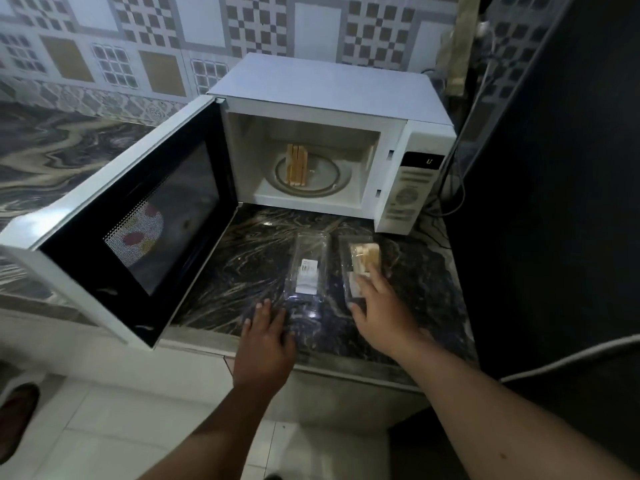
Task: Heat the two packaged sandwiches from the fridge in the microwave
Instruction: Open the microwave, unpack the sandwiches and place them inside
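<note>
Microwave (332, 98) stands on the dark marbled table (242, 271), against the tiled wall; its door (131, 220) hangs fully open to my left, across that side of the table. One unwrapped sandwich (296, 164) stands on edge on the glass turntable (329, 181) inside. In front of the oven lie two clear packages side by side: an empty wrapper (308, 268) on the left, and a packaged sandwich (362, 261) on the right. Panel display is lit but its digit is hard to read. Cables at far right are dim against a dark surface. My left hand (265, 330) lies flat, fingers straight, on the wrapper's near end. My right hand (379, 306) rests with fingers extended on the packaged sandwich.
</note>
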